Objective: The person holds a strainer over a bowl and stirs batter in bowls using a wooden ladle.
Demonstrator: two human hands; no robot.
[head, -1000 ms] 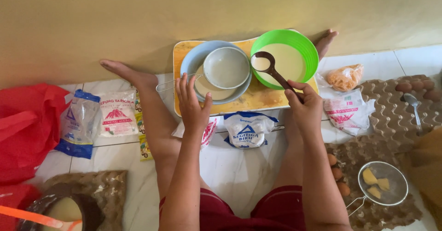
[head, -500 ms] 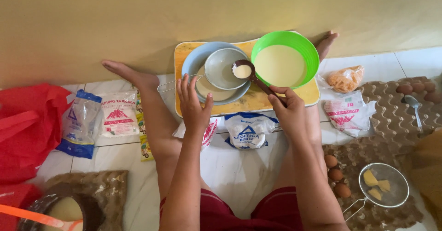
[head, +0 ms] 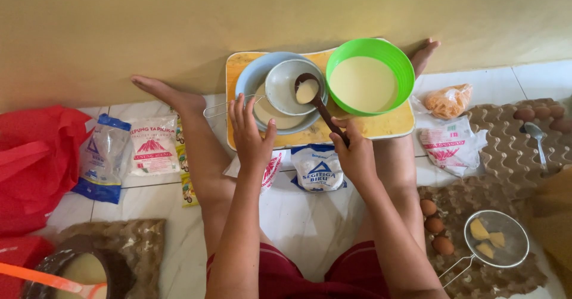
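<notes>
- Person seated on a tiled floor point(head: 298, 227), legs spread, a yellow tray point(head: 381, 126) between the feet against a wall.
- Right hand point(head: 356, 153): grip clenched around the handle of a brown ladle point(head: 316, 99). The ladle's bowl holds pale batter and sits over a small grey sieve point(head: 292, 84).
- The sieve rests inside a blue bowl point(head: 253, 78) at the left of the tray; pale liquid shows in the bowl under it. A wire handle sticks out left of the bowl.
- Left hand point(head: 250, 138): grip released, fingers spread, palm down at the near rim of the blue bowl. Cannot tell whether it touches the rim or the wire handle.
- Green bowl point(head: 396, 61) at the right of the tray, just beside the blue bowl, filled with pale batter.
- Flour bag point(head: 319, 168), white and blue, on the floor just below the tray, between the two hands.
- More bags point(head: 149, 147) lie to the left near a red sack point(head: 30, 156).
- Egg tray point(head: 476, 192) to the right with brown eggs point(head: 435, 224); a wire strainer point(head: 497, 239) with yellow chunks lies on it.
- Spoon point(head: 536, 135) on a second egg tray at far right.
</notes>
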